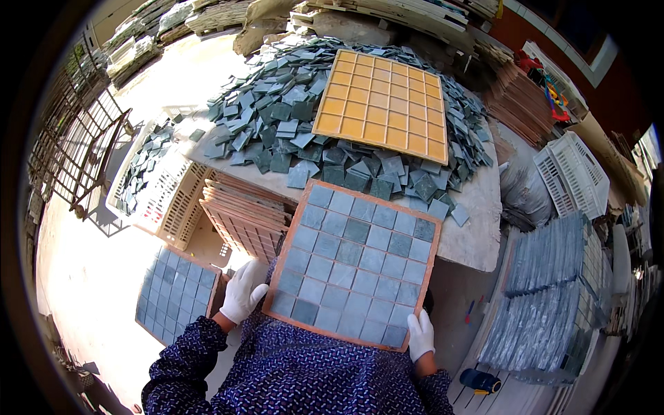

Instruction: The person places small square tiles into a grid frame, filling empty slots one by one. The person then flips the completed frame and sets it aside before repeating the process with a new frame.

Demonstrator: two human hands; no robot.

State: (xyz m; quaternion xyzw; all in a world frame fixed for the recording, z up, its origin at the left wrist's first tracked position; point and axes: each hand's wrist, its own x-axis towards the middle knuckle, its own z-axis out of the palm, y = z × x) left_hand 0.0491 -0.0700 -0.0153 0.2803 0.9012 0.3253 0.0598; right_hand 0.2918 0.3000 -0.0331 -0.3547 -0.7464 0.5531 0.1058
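Hands clamp the filled tile tray [353, 263] — left hand [242, 292] at its near-left edge, right hand [420, 335] at its near-right corner, tray tilted against the desk [477, 228] below the loose tile heap [325, 131]. Seemingly mid-lift — next calls for level carrying.

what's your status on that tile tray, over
Left hand and right hand grip filled tile tray by its edges. Loose tile pile on table ahead, empty yellow tray atop it.

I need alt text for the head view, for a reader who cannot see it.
Two gloved hands, left hand and right hand, hold a filled tile tray by its lower corners. Behind it, a table carries loose tiles and an empty yellow tray.
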